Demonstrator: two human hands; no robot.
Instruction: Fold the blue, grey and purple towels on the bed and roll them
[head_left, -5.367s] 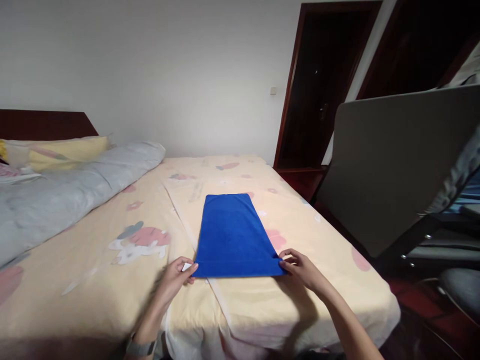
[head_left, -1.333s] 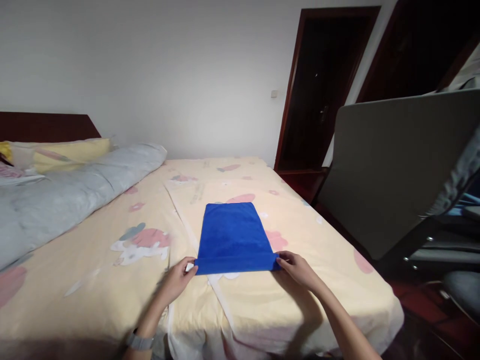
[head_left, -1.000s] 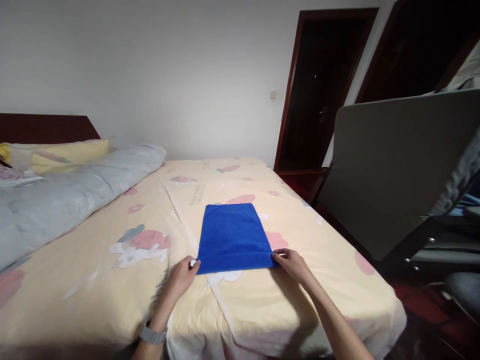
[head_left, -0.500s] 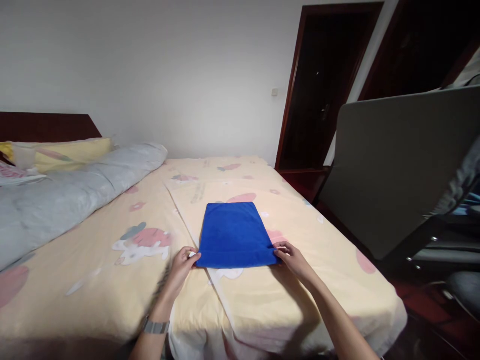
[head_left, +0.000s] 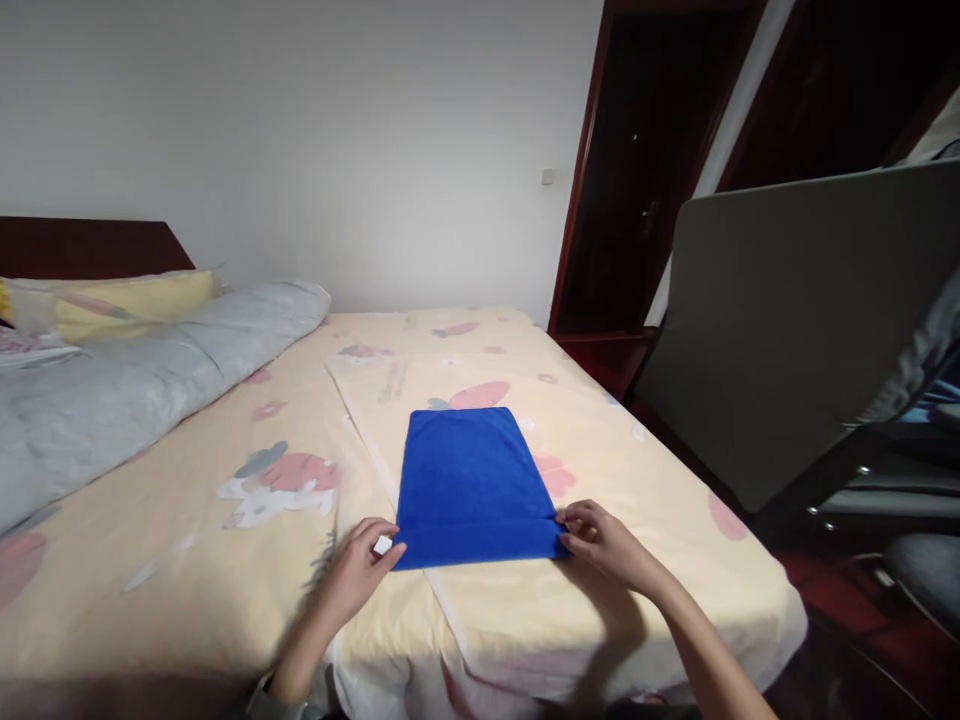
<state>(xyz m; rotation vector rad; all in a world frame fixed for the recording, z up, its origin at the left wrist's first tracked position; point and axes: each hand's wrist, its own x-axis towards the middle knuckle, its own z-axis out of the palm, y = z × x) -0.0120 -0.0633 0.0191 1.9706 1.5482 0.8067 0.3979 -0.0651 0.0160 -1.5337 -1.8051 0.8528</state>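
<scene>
**Left hand (head_left: 358, 572) and right hand (head_left: 611, 552) pinch the near corners of a flat, royal-blue, soft-napped cloth (head_left: 476, 470)**

The left hand is nearly closed, its thumb pressed on top of the cloth's near left corner and its forefinger curled beside it. In the small gap between them shows a little white tab (head_left: 383, 545); what it is fastened to cannot be made out. A grey band (head_left: 279, 706) circles the left wrist, partly cut off at the bottom of the view. The right hand grips the near right corner between thumb and curled fingers, likewise almost closed.

Between the hands, the cloth lies narrow end away, with a creased strip running along its near edge. It rests near the front of a bed covered by a pale-yellow sheet printed with pink flowers, carrots and white rabbits (head_left: 247, 570).

Further off to the left, a long, puffy, pale-grey quilt (head_left: 187, 352) lies across the bed; behind it are a pale-yellow pillow (head_left: 142, 298) and a dark reddish-brown headboard (head_left: 90, 247). At the right, beside the bed, a large grey panel with rounded corners (head_left: 787, 320) leans at a tilt. Beyond stand a plain white wall (head_left: 337, 140) and a dark wooden door (head_left: 637, 180).
</scene>
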